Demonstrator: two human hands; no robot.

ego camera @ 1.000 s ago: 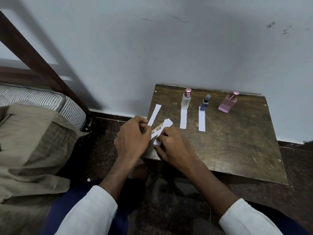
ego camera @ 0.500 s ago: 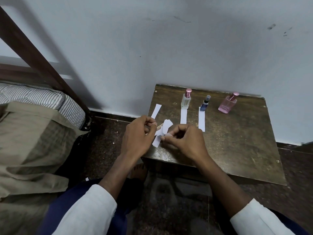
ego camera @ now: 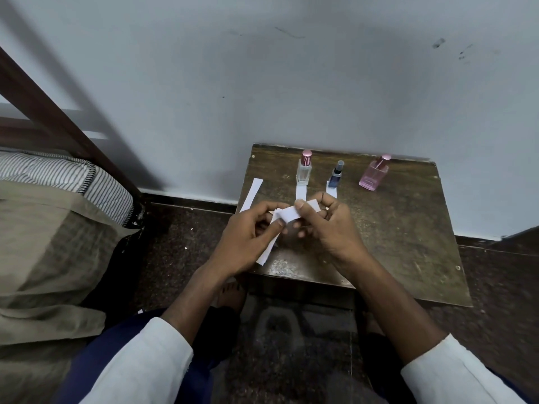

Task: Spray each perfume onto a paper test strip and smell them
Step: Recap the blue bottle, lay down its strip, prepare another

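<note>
Head view: left hand [ego camera: 248, 237] and right hand [ego camera: 323, 225] both pinch white paper test strips [ego camera: 290, 214], apparently several stuck together; peel one off slowly to avoid creasing.

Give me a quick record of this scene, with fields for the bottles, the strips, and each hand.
bottles: clear bottle, small blue bottle, pink bottle, all upright on the table
strips on table: one lying apart at the left, one before the clear bottle, one before the blue
left hand: pinches paper strips
right hand: pinches the same strips
</note>
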